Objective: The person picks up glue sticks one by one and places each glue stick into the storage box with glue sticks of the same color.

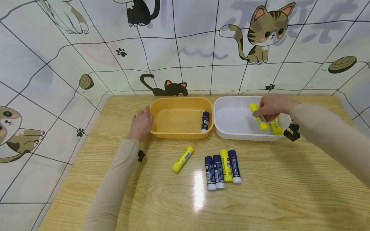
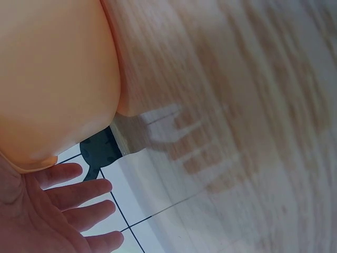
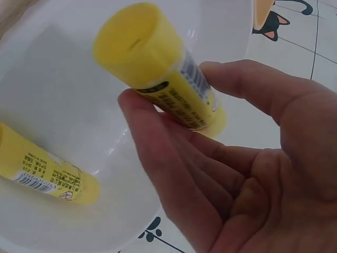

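My right hand (image 1: pixel 276 105) pinches a yellow glue stick (image 3: pixel 176 87) between thumb and fingers, tilted over the white bin (image 1: pixel 232 118). Below it, a second yellow glue stick (image 3: pixel 50 168) lies inside that bin near the right end. On the other side, my left hand (image 1: pixel 140 123) rests at the left end of the orange-yellow bin (image 1: pixel 174 117). Its fingers (image 2: pixel 84 192) extend loosely beside the bin's wall in the left wrist view, while the thumb is hidden. A dark blue glue stick (image 1: pixel 205 121) with a white end sits at that bin's right end.
In front of the bins, a loose yellow glue stick (image 1: pixel 182 159) lies slantwise. To its right, dark blue glue sticks (image 1: pixel 210 173) and one yellow glue stick (image 1: pixel 226 166) form a row on the wooden table (image 1: pixel 271 192). A cat-patterned wall (image 1: pixel 196 54) rises behind the bins.
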A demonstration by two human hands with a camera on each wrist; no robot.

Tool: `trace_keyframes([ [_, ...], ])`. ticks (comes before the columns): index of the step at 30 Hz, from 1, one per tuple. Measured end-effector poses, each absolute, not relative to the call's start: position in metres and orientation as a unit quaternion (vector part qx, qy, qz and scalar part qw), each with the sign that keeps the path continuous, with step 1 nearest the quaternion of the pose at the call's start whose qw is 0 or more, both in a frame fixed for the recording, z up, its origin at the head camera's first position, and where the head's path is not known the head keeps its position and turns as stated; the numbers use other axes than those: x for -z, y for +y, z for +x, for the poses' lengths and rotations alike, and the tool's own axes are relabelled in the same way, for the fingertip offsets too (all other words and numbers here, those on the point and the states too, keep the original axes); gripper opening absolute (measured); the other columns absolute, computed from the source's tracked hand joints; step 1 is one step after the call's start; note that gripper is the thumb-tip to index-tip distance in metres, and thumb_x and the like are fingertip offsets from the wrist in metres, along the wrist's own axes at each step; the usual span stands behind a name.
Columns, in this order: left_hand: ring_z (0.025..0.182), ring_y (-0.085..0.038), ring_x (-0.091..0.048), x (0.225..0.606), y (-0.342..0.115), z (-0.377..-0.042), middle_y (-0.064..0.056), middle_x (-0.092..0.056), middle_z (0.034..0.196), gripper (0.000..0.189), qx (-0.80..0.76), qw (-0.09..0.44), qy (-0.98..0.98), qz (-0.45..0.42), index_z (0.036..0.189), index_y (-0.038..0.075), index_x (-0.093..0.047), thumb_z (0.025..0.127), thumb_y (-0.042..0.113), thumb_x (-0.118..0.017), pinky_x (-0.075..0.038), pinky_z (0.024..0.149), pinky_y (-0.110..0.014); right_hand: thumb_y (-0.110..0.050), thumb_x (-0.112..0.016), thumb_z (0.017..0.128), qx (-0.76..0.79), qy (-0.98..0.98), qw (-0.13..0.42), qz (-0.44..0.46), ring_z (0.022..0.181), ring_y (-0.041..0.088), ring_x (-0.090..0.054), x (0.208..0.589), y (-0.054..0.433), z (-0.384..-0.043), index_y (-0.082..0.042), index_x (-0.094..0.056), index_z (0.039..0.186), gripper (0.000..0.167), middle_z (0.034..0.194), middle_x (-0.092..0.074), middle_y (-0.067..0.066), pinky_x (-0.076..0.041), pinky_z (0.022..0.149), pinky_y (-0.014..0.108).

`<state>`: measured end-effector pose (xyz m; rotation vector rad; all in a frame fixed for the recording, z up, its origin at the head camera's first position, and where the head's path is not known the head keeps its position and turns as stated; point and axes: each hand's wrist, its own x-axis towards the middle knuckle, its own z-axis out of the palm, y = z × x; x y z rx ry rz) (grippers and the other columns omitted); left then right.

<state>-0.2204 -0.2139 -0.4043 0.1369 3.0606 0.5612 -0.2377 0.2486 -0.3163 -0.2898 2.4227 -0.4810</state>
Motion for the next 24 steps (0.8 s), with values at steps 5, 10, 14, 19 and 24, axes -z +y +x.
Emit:
trace_keyframes([
  [5,0.133,-0.041,-0.034,0.405,-0.215,-0.220,-0.028,-0.042,0.141,0.049,-0.179,0.012,0.983,0.045,0.145,-0.008,-0.030,0.103,0.017,-0.026,-0.017,0.109,-0.062,-0.028,-0.064,0.091,0.182,0.916,0.347,-0.088,0.056,0.013,-0.062,0.322,0.248,-0.246,0.006,-0.062,0.084,0.035,0.068,-0.062,0.006,-0.054,0.060,0.025],
  [10,0.134,-0.041,-0.034,0.405,-0.215,-0.220,-0.028,-0.042,0.142,0.049,-0.179,0.015,0.983,0.047,0.145,-0.008,-0.030,0.103,0.018,-0.025,-0.017,0.109,-0.061,-0.027,-0.064,0.090,0.187,0.912,0.358,-0.066,0.054,0.013,-0.064,0.327,0.248,-0.252,0.005,-0.061,0.078,0.035,0.066,-0.065,0.006,-0.054,0.058,0.024],
  [14,0.135,-0.042,-0.032,0.403,-0.214,-0.220,-0.027,-0.041,0.143,0.050,-0.178,0.022,0.983,0.044,0.145,-0.008,-0.029,0.103,0.019,-0.024,-0.017,0.109,-0.060,-0.027,-0.063,0.091,0.181,0.912,0.364,-0.047,0.053,0.012,-0.064,0.334,0.249,-0.257,0.006,-0.060,0.079,0.035,0.065,-0.066,0.006,-0.053,0.056,0.022],
  [19,0.135,-0.042,-0.032,0.402,-0.213,-0.219,-0.027,-0.041,0.143,0.049,-0.179,0.022,0.983,0.044,0.146,-0.007,-0.029,0.104,0.018,-0.026,-0.017,0.110,-0.060,-0.023,-0.060,0.091,0.178,0.899,0.398,-0.039,0.052,0.009,-0.064,0.341,0.250,-0.259,0.009,-0.057,0.083,0.033,0.063,-0.066,0.006,-0.051,0.054,0.019],
  [24,0.135,-0.042,-0.032,0.403,-0.213,-0.220,-0.028,-0.041,0.142,0.049,-0.181,0.020,0.982,0.042,0.145,-0.007,-0.029,0.104,0.018,-0.025,-0.017,0.110,-0.060,-0.018,-0.060,0.092,0.182,0.888,0.421,-0.023,0.053,0.011,-0.065,0.344,0.249,-0.260,0.015,-0.047,0.094,0.035,0.068,-0.066,0.010,-0.052,0.056,0.020],
])
